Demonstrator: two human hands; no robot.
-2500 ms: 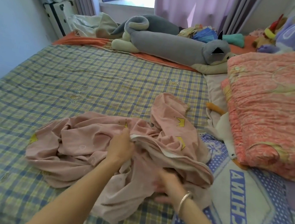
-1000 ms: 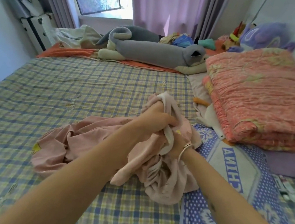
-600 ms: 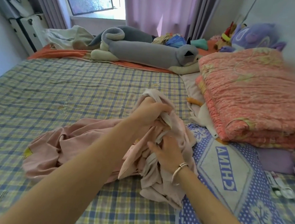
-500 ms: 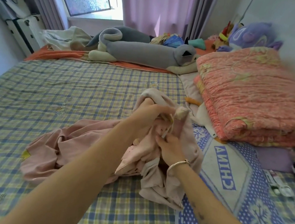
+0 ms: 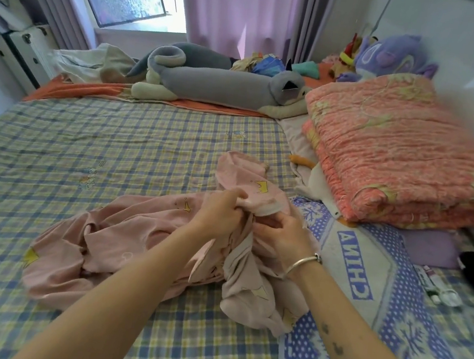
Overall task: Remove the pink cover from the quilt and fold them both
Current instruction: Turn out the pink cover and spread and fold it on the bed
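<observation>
Pink cover (image 5: 120, 242) lies in one crumpled heap on the checked bed (image 5: 85, 142), close in front. The left hand (image 5: 220, 210) has its grip curled tight round a bunch of it. The right hand (image 5: 282, 235), with one silver bracelet (image 5: 303, 262), pinches the cloth just beside. Both hands are lower than a moment ago. Farther right, one orange quilt (image 5: 396, 157) lies folded. One grey toy (image 5: 220, 87) lies at the far end.
</observation>
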